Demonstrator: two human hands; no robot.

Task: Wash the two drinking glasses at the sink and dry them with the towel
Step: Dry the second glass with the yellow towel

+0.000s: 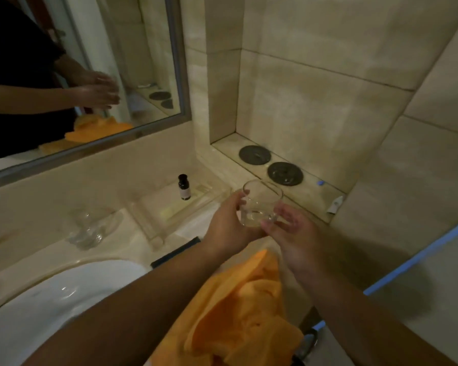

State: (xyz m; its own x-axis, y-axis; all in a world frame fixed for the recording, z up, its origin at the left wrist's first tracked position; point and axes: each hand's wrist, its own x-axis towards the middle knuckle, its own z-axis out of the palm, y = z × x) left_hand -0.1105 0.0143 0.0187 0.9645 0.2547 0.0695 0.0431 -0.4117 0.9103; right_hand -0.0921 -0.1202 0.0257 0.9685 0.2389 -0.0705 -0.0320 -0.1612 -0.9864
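Note:
A clear drinking glass (262, 202) is held upright above the counter, right of the sink. My left hand (229, 225) grips its left side with thumb and fingers curled round it. My right hand (291, 228) cups the glass from the right and below, fingers bent against its base. An orange towel (238, 310) lies crumpled on the counter under my forearms. A second clear glass object (90, 225) stands on the counter behind the white sink (50, 302); its shape is blurred.
A small dark bottle (183, 187) stands on a clear tray (169, 207) by the wall. Two dark round coasters (284, 173) lie in a tiled niche at the right. A mirror (77, 75) hangs behind the sink. A dark flat object (175, 252) lies near the basin.

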